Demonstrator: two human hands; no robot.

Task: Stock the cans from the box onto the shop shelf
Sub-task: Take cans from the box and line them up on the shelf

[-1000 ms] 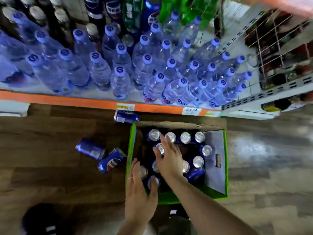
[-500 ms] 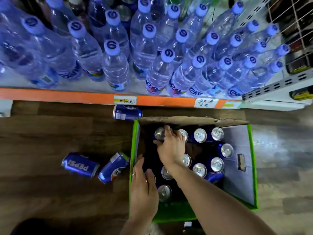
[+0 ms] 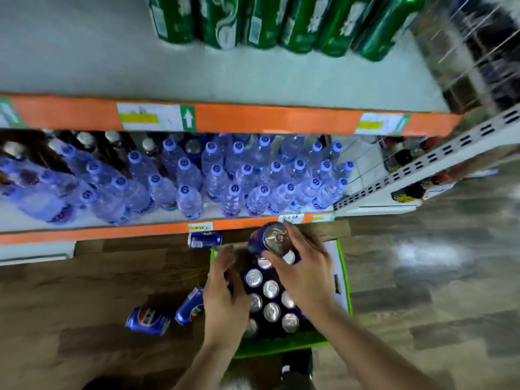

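Gripping a blue can (image 3: 272,240) by its sides, the right hand (image 3: 305,273) holds it upright above the far end of the box (image 3: 342,280), silver top facing up, a hold that would let it be set down standing on a shelf. The left hand (image 3: 223,298) is down at the near left of the box, fingers curled among the cans; whether it has closed on one I cannot tell, since the hand covers what is under it.

More cans (image 3: 270,301) stand packed upright in rows inside the green-edged box, so only a small part of the job looks done. Three loose cans lie on their sides on the floor (image 3: 84,291): one (image 3: 204,239) just beyond the box near the shelf foot, two (image 3: 163,315) to its left.

Wood-patterned planks cover the floor, glossy with a bright glare off to the right. Straight ahead, the low shelf (image 3: 92,232) with an orange front edge and price tags is crowded with clear water bottles (image 3: 213,178). The upper shelf (image 3: 281,80) is mostly bare pale board, with a row of green cans (image 3: 281,21) at the back; that open space seems the likely spot for the blue ones. A white slotted upright (image 3: 422,161) ends the unit on the right.
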